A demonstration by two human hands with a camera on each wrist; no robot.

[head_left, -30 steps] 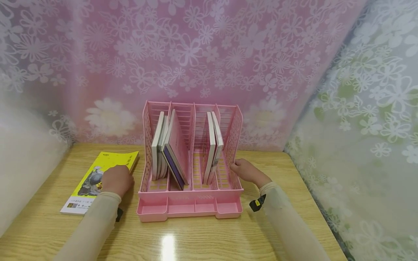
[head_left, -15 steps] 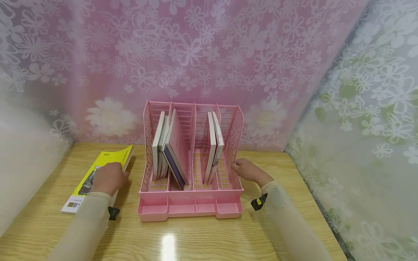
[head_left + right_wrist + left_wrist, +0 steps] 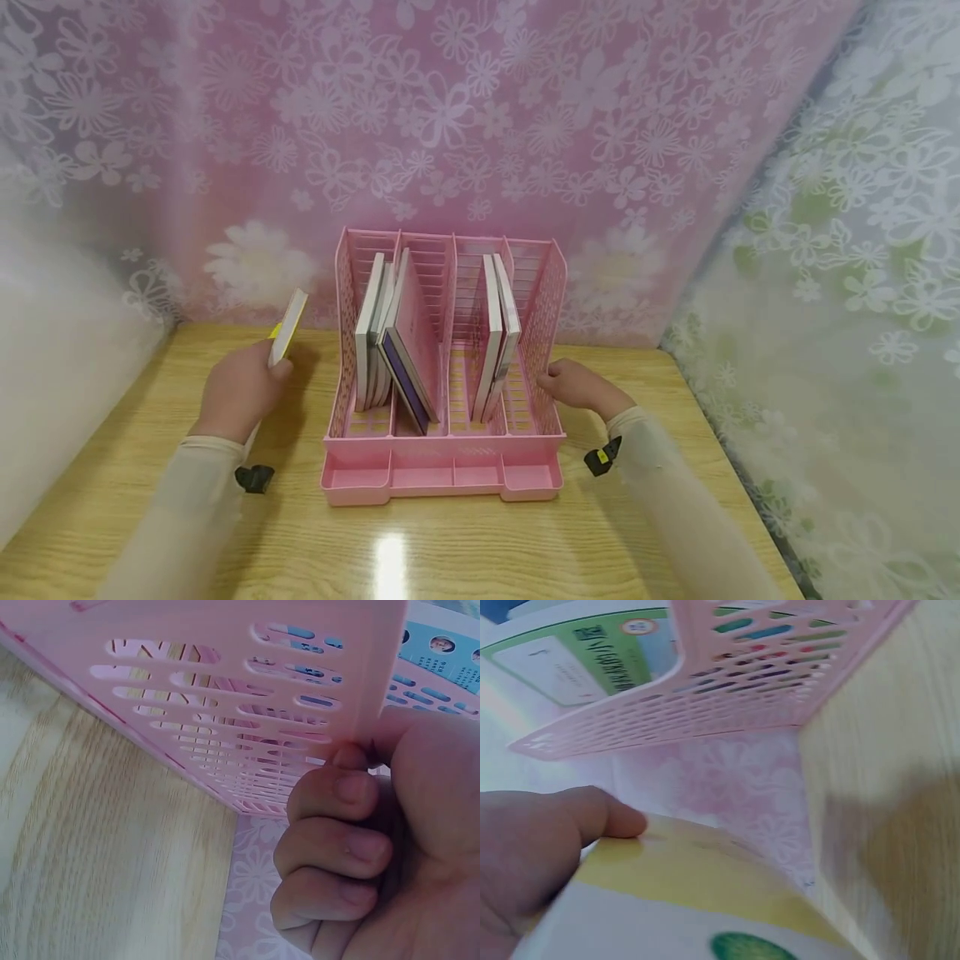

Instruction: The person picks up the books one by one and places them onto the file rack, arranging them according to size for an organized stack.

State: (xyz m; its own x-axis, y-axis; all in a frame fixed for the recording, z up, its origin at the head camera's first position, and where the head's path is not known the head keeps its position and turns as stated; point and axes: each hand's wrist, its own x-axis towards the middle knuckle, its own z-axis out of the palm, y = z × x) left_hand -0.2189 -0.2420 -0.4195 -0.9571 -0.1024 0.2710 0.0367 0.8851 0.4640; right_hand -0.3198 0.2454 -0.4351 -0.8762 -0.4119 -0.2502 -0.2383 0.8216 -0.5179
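My left hand (image 3: 238,392) grips a yellow-and-white book (image 3: 288,327), held up on edge to the left of the rack. In the left wrist view the thumb presses on the book's cover (image 3: 682,877); the other fingers are hidden behind it. A pink desktop file rack (image 3: 444,450) with several upright slots stands in the middle. My right hand (image 3: 583,387) pinches the front edge of the rack's right side wall (image 3: 300,682) between thumb and curled index finger. Several books (image 3: 375,333) stand in the left slots, one of them leaning. Thin books (image 3: 491,342) stand farther right.
The rack's front has a low tray (image 3: 420,477) with small compartments. Wooden table (image 3: 480,554) lies under everything. A pink flowered curtain (image 3: 480,125) hangs behind, and a pale flowered sheet (image 3: 862,333) closes off the right side.
My left hand has lifted the yellow book from lying on the table to standing on edge, shifting slightly left. The right hand keeps its grip on the rack. The view has shifted slightly.
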